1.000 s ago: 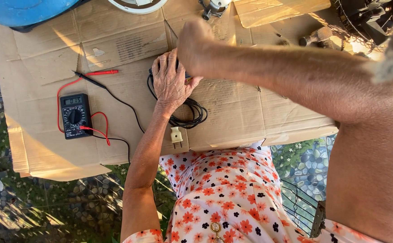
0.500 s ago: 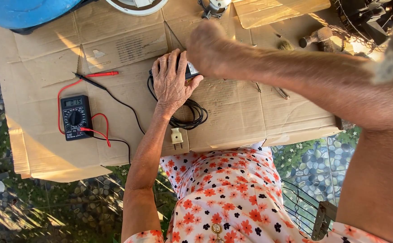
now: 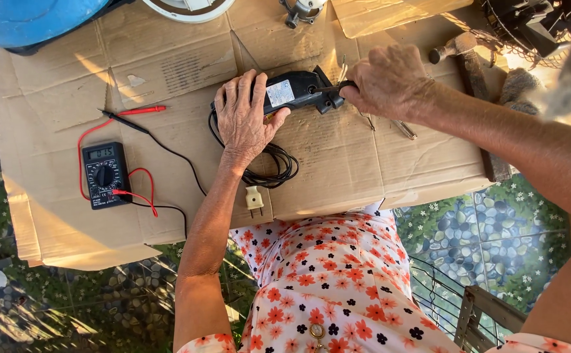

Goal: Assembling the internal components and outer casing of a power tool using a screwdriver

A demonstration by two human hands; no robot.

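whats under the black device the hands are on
Flattened cardboard lies under the black device. The left hand covers its near end, hiding where the coiled black cord joins.

Flattened cardboard (image 3: 338,163) under multimeter (image 3: 105,174), black device (image 3: 296,91), coiled cord (image 3: 274,165), hammer (image 3: 474,65).
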